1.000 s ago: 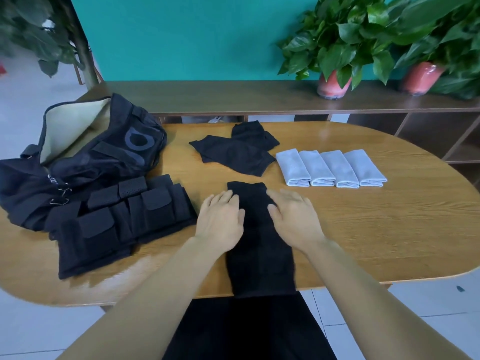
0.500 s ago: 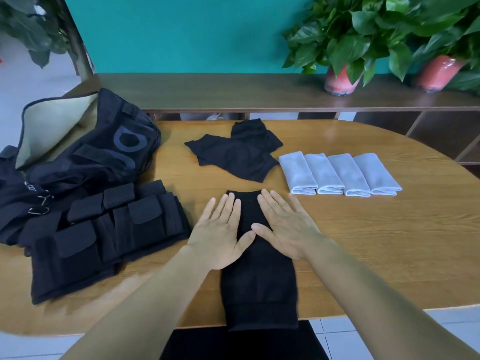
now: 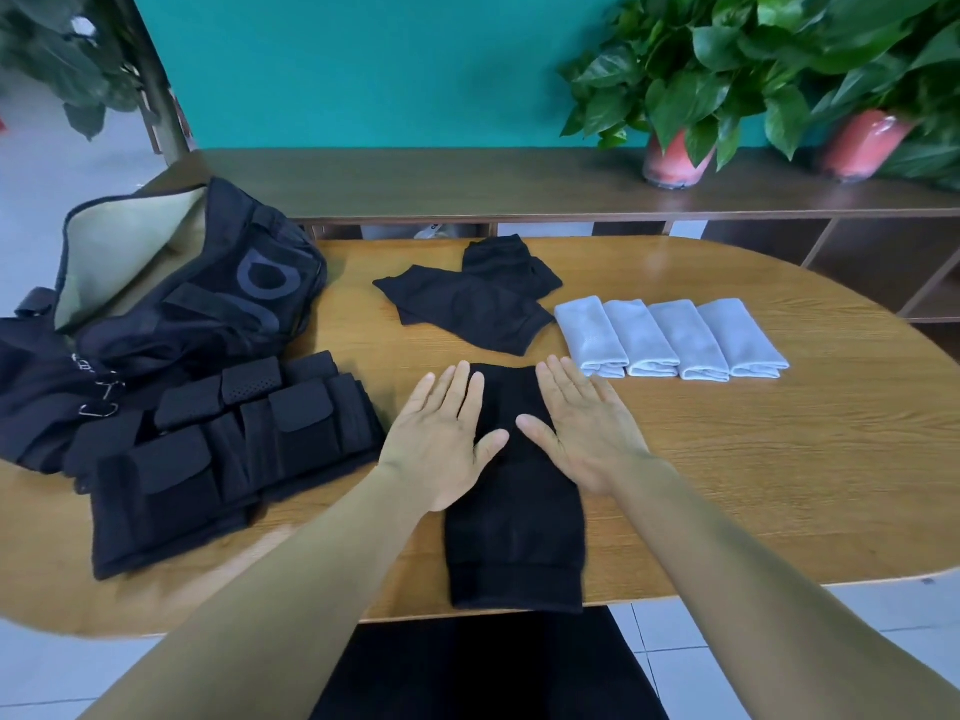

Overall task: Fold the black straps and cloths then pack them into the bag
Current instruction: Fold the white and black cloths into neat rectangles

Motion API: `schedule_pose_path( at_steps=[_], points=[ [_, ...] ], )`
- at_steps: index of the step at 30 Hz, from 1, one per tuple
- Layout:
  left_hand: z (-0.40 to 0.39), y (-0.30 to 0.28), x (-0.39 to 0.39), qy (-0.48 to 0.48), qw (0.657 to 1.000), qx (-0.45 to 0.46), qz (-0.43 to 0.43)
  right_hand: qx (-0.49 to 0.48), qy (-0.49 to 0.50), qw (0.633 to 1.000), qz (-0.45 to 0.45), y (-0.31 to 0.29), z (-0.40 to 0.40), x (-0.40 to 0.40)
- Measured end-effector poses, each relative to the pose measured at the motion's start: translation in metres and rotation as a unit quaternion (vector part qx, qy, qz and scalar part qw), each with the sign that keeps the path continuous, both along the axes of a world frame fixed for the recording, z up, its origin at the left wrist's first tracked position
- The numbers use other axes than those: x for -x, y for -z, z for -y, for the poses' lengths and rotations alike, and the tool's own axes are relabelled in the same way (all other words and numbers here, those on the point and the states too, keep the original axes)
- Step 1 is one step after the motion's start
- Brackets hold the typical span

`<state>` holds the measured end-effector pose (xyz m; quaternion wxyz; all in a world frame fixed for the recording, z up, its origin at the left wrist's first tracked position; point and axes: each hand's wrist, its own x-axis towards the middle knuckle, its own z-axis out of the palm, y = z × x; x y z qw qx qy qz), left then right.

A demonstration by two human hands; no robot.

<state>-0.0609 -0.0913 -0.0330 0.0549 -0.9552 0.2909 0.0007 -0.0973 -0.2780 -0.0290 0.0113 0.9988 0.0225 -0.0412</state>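
A long black cloth (image 3: 514,532) lies flat on the wooden table (image 3: 753,475), running from the middle to the near edge. My left hand (image 3: 441,439) and my right hand (image 3: 582,428) press flat on its far half, fingers straight and spread, thumbs nearly meeting. More black cloths (image 3: 472,298) lie in a loose pile beyond. Black straps with pouches (image 3: 218,449) are stacked at the left. Behind them the black bag (image 3: 171,298) stands open, showing its pale lining.
Several folded white towels (image 3: 670,337) lie in a row to the right of the cloth pile. A dark shelf (image 3: 519,184) behind the table carries potted plants (image 3: 675,158). Bare wood stretches across the table's right side.
Both hands have flattened and slid outward along the black cloth, fingers spreading. The view has tilted down, showing the cloth's near hem on the table.
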Motion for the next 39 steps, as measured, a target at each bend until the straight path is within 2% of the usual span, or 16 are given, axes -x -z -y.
schedule_pose_path(
  at_steps=[3,7,11,14,17,21,25,27,29,32,35,39],
  points=[
    [-0.011,-0.006,0.011,0.061,0.992,0.107,0.040,-0.025,-0.023,0.997,0.074,-0.013,0.006,0.017],
    [-0.030,-0.006,0.032,0.154,0.960,0.234,0.021,-0.072,-0.097,0.978,0.173,-0.015,0.006,0.056],
    [-0.042,-0.006,0.062,0.173,0.934,0.312,-0.005,-0.130,-0.130,0.959,0.214,-0.004,-0.001,0.095],
    [-0.047,-0.007,0.079,0.163,0.938,0.302,-0.042,-0.158,-0.138,0.955,0.211,0.004,-0.009,0.119],
    [-0.052,-0.003,0.091,0.153,0.956,0.238,-0.079,-0.165,-0.142,0.958,0.188,0.010,-0.012,0.135],
    [-0.054,0.000,0.100,0.155,0.970,0.179,-0.050,-0.094,-0.164,0.971,0.147,0.011,-0.010,0.143],
    [-0.054,-0.002,0.105,0.150,0.966,0.205,-0.043,-0.093,-0.181,0.965,0.164,0.009,-0.009,0.144],
    [-0.056,-0.006,0.104,0.126,0.960,0.240,-0.072,-0.136,-0.140,0.970,0.145,0.004,-0.011,0.143],
    [-0.056,-0.010,0.102,0.084,0.950,0.282,-0.106,-0.211,-0.057,0.969,0.119,-0.001,-0.011,0.139],
    [-0.050,-0.016,0.098,0.003,0.926,0.341,-0.162,-0.305,0.062,0.944,0.105,-0.005,-0.014,0.126],
    [-0.037,-0.016,0.090,-0.068,0.923,0.346,-0.154,-0.337,0.157,0.922,0.108,-0.008,-0.019,0.114],
    [-0.025,-0.016,0.082,-0.138,0.933,0.308,-0.126,-0.328,0.216,0.913,0.106,-0.005,-0.025,0.104]
  ],
)
